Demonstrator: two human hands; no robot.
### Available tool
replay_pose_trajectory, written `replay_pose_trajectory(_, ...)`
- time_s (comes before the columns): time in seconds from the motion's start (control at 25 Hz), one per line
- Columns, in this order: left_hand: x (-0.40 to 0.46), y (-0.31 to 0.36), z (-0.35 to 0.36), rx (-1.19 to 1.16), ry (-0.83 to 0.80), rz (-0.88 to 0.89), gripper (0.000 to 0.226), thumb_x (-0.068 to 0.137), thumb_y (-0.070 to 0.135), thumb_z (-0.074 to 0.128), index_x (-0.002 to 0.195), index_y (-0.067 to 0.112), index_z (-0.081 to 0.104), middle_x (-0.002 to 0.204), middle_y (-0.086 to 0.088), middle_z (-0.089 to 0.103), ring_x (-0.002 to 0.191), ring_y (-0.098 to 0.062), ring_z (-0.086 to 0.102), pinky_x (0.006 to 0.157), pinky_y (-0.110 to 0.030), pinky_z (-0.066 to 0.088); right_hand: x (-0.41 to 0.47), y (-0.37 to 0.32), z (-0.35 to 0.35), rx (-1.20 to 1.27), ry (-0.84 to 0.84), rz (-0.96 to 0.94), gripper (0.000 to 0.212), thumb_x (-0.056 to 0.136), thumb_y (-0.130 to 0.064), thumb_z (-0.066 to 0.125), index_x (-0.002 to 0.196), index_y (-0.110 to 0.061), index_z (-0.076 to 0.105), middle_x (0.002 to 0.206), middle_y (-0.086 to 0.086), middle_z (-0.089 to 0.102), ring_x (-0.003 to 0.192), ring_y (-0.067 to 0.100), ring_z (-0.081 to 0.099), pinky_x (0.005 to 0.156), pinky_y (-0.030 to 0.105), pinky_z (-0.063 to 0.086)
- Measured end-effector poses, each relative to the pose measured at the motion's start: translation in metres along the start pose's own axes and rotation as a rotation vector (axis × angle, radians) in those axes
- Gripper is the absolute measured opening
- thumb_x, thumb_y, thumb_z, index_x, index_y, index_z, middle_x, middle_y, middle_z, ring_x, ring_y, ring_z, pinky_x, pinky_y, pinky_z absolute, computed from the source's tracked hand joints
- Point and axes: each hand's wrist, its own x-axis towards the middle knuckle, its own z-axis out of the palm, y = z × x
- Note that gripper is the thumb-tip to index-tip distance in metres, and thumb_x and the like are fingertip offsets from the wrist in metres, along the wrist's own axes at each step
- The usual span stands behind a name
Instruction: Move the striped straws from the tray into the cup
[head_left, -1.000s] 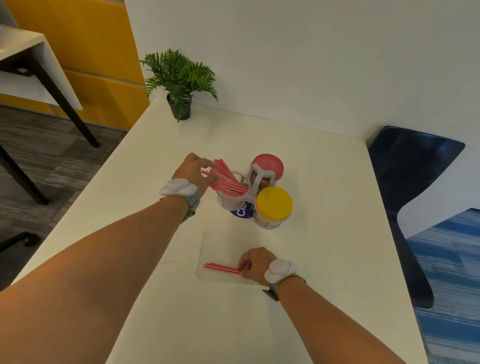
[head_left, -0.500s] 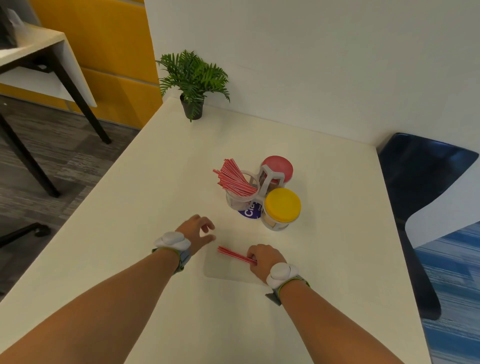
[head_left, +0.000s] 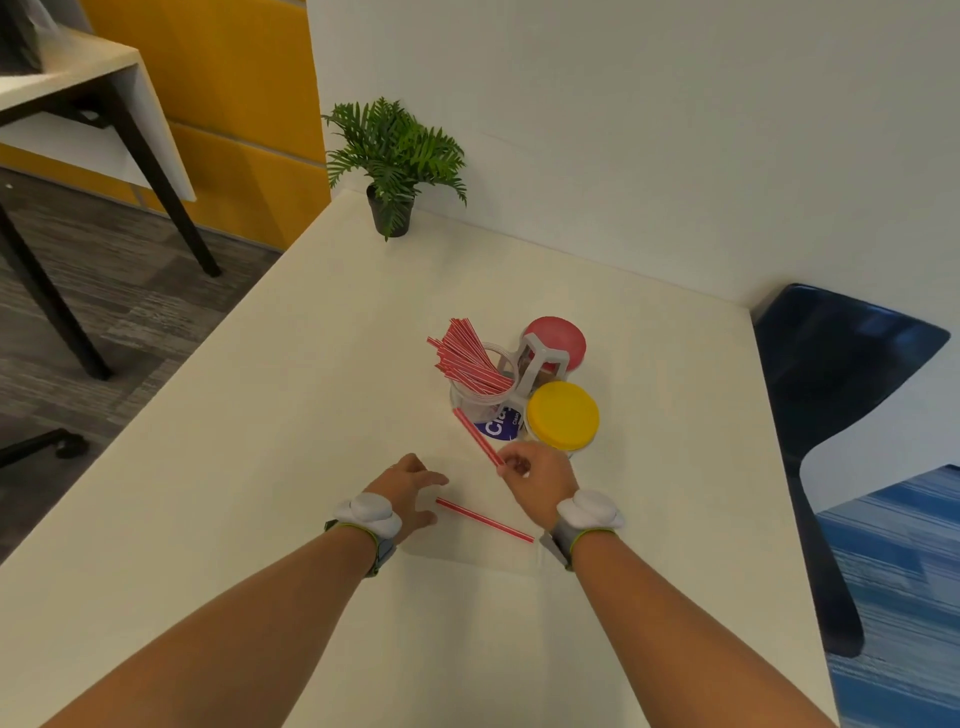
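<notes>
While the right hand (head_left: 537, 480) pinches one red-and-white striped paper straw (head_left: 477, 435) by its near end, the straw slants up and away toward the clear plastic cup (head_left: 475, 402) just beyond the fingers, where a fanned bundle of matching straws (head_left: 465, 356) already stands. The left hand (head_left: 408, 491) hovers with fingers spread and holding nothing, just beside the end of a second striped straw (head_left: 483, 519) that lies between the two hands on the thin translucent tray (head_left: 467, 543). Past the right hand, a yellow-lidded jar (head_left: 562, 415) and a red-lidded jar (head_left: 558, 340) sit touching the cup in a white carrier on the cream tabletop (head_left: 260, 405).
</notes>
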Motion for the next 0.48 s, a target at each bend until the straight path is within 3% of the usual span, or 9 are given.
replay_pose_trajectory(0.12,0.004,0.009,0.001,0.139,-0.010,0.023,0.043,0.084,0.026,0.059,0.127,0.027,0.051,0.128,-0.005,0.045,0.119,-0.024,0.045,0.097,-0.033,0.041,0.019,-0.030,-0.015,0.097,0.132,-0.081,0.017,0.080,-0.006,0.062,0.097,-0.005,0.066,0.084,0.008,0.064,0.072,0.016,0.053,0.057,0.006,0.038)
replay_pose_trajectory(0.2,0.006,0.013,0.002,0.197,0.028,0.031,0.034,0.085,0.026,0.058,0.119,0.028,0.058,0.126,-0.002,0.048,0.118,-0.023,0.045,0.092,-0.033,0.044,0.036,-0.048,-0.026,0.165,0.177,-0.132,0.019,0.082,-0.005,0.060,0.100,-0.004,0.065,0.088,0.007,0.064,0.076,0.015,0.054,0.061,0.001,0.041)
replay_pose_trajectory(0.32,0.007,0.015,0.003,0.267,0.062,0.049,0.022,0.086,0.027,0.055,0.106,0.027,0.065,0.122,0.000,0.051,0.114,-0.022,0.046,0.082,-0.033,0.046,0.065,-0.068,-0.036,0.218,0.210,-0.197,0.018,0.083,-0.005,0.059,0.101,-0.004,0.063,0.089,0.010,0.063,0.079,0.017,0.054,0.073,0.019,0.046)
replay_pose_trajectory(0.48,0.011,0.010,0.002,0.297,-0.020,0.072,0.022,0.088,0.026,0.053,0.106,0.020,0.063,0.124,-0.003,0.048,0.114,-0.024,0.047,0.085,-0.037,0.048,0.093,-0.073,-0.029,0.128,0.223,-0.236,0.018,0.084,-0.005,0.058,0.102,-0.003,0.062,0.098,0.018,0.064,0.082,0.016,0.052,0.067,0.014,0.039)
